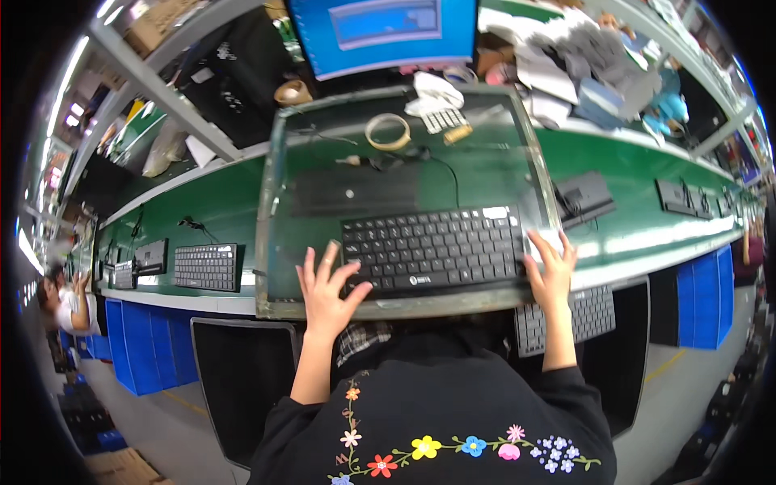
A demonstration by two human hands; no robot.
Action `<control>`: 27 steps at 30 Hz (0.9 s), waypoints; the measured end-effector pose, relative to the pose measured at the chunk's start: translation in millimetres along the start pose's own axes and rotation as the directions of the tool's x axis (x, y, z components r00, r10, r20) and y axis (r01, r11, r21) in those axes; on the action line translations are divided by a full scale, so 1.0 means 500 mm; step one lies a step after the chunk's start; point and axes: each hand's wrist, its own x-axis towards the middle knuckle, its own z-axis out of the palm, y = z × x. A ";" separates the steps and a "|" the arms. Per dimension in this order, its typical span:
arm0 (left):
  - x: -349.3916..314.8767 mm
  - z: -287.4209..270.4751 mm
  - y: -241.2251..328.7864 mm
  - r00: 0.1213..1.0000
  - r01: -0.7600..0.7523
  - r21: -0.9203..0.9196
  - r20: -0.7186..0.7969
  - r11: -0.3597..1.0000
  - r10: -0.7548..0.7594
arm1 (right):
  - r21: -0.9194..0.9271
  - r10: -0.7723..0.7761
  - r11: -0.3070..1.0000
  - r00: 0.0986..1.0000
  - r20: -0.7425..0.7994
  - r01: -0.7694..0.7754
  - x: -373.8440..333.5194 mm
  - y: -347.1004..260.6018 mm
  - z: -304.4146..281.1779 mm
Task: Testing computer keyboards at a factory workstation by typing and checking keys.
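Note:
A black keyboard (432, 249) with a cable rising from its back edge lies on a glass-topped frame in front of me. At its left end is my left hand (327, 293), fingers spread, with the thumb and a fingertip over the corner keys. My right hand (551, 271) is at the keyboard's right end, its fingers apart and the thumb against the edge. Neither hand is wrapped round the keyboard. Behind it, a dark flat rectangle (356, 191) shows at the glass; whether it lies on or under it I cannot tell.
A monitor (384, 32) with a blue screen stands behind the frame (396, 305). A tape roll (388, 132) and a white cloth (435, 93) lie on the glass. Other keyboards (206, 267) line the green bench on both sides. Another keyboard (592, 315) sits below the bench edge, by my right forearm.

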 end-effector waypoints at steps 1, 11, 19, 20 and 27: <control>-0.002 0.006 0.002 1.000 -0.018 0.040 0.004 0.999 0.017 | -0.037 -0.067 0.997 0.995 0.071 0.070 -0.002 0.001 0.010; 0.027 -0.013 -0.002 0.998 -0.046 -0.008 -0.049 0.999 0.046 | 0.280 0.025 0.960 1.000 0.008 -0.027 0.118 -0.031 0.038; 0.130 -0.020 0.021 0.986 -0.162 -0.068 -0.051 0.984 0.159 | 0.245 0.078 0.961 0.974 0.211 -0.130 0.183 -0.065 0.092; 0.153 -0.012 0.024 0.986 -0.163 -0.119 -0.033 0.979 0.161 | 0.242 0.083 0.961 0.976 0.203 -0.132 0.181 -0.066 0.094; 0.366 0.120 -0.005 0.979 -0.204 0.234 0.073 0.951 0.192 | 0.211 0.140 0.961 0.970 0.198 -0.181 0.197 -0.068 0.097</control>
